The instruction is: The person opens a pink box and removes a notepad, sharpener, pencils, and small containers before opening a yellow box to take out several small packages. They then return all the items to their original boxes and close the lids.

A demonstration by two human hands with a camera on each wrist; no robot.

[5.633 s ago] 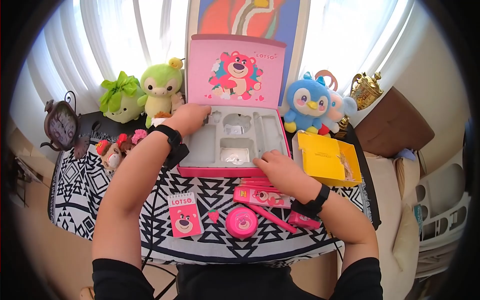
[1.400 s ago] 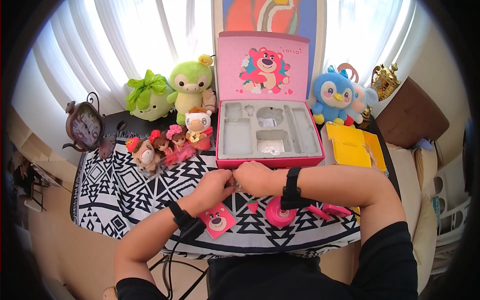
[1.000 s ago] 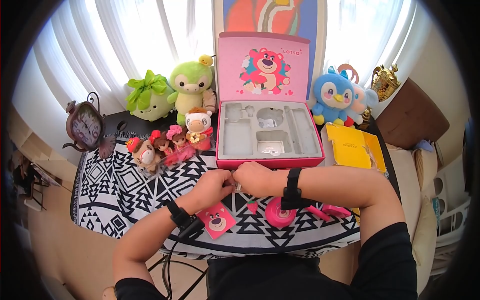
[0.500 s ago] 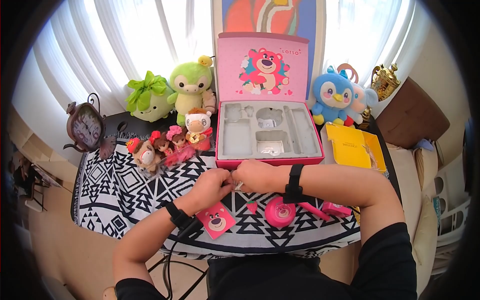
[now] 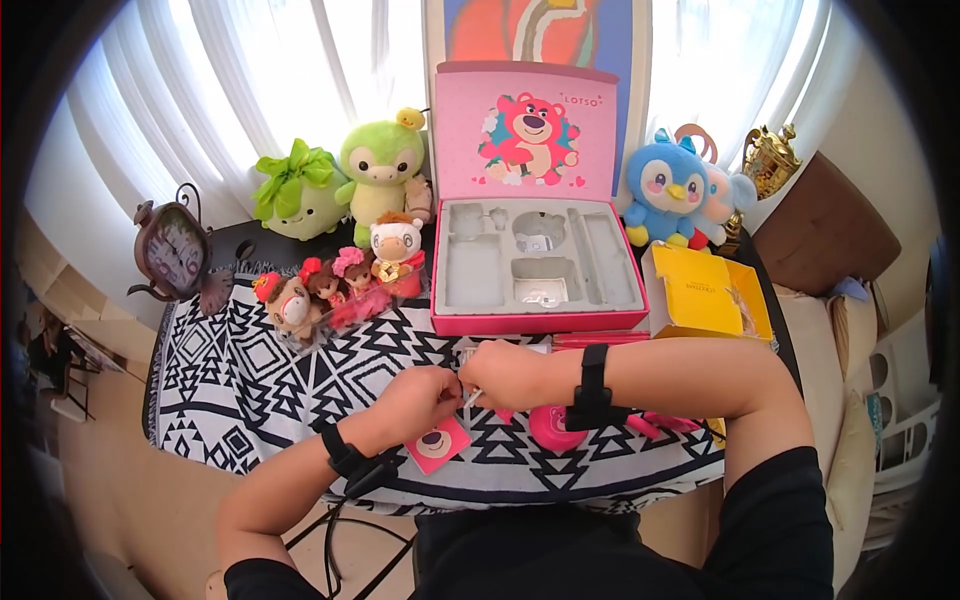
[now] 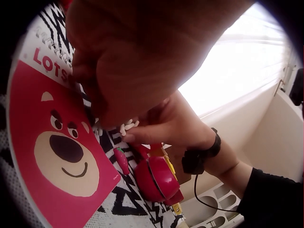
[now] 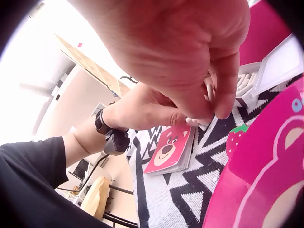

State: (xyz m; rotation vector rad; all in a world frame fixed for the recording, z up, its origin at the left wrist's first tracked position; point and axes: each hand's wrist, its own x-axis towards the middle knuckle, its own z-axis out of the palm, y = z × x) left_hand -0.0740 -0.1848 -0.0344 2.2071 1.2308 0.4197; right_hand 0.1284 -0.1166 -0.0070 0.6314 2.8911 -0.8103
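Observation:
My right hand [image 5: 515, 375] and left hand [image 5: 420, 402] meet fingertip to fingertip over the patterned cloth, in front of the pink box. Between them are thin white sticks [image 6: 127, 127] with rounded ends, pinched by the right thumb and fingers. The left thumb and fingers close on the same white pieces from the other side, as the right wrist view shows. Behind the right fingers stands a small white box [image 7: 259, 88], lid raised, with more white sticks inside. A pink bear notepad [image 6: 64, 147] lies beneath the left hand.
An open pink bear box [image 5: 540, 323] with a grey moulded insert stands behind. A strawberry piece [image 6: 121, 160] and a round pink case [image 6: 154, 178] lie close to the hands. Plush toys [image 5: 380, 175] line the back left; a yellow box [image 5: 700, 300] sits right.
Earlier the hands were on the pink box; then they met just before it. Now both have come nearer the body, and a white stick shows between the fingers, partly covering the notepad.

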